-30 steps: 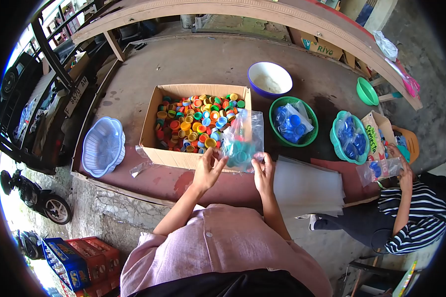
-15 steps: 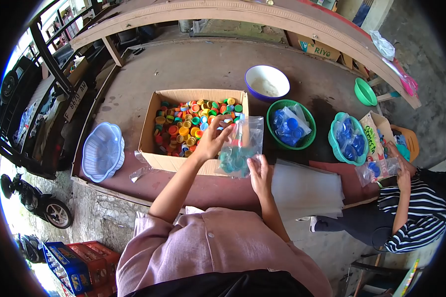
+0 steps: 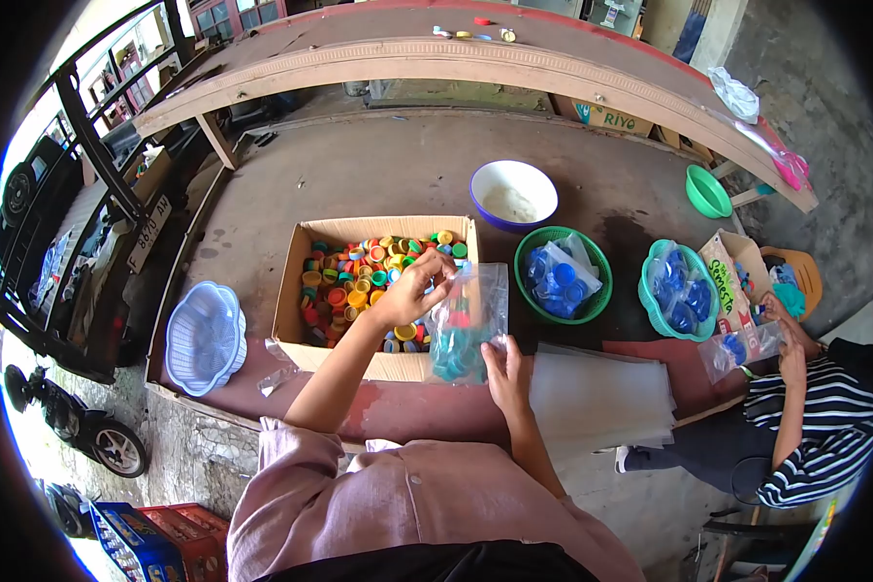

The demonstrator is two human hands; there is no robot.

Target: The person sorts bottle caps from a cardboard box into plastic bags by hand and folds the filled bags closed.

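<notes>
A clear plastic bag (image 3: 466,325) with teal caps in its lower part hangs in front of the right side of a cardboard box (image 3: 378,365). The box holds several colourful caps (image 3: 359,286). My left hand (image 3: 417,291) is over the box, its fingers pinched at the bag's upper left edge. My right hand (image 3: 506,373) has thumb and fingers closed on the bag's lower right side. Right of the bag, a green basket (image 3: 603,291) holds bagged blue caps (image 3: 561,281).
A lilac basket (image 3: 206,339) stands left, a white bowl (image 3: 514,194) behind. Plastic sheets (image 3: 601,398) lie right of my right hand. At the far right, a co-worker (image 3: 815,417) in stripes holds a bag near a teal basket (image 3: 679,291) and a carton (image 3: 732,281).
My left hand has risen from the bag's lower left to its upper edge. The bag hangs more upright. The view has tilted upward, so the table's things appear lower.
</notes>
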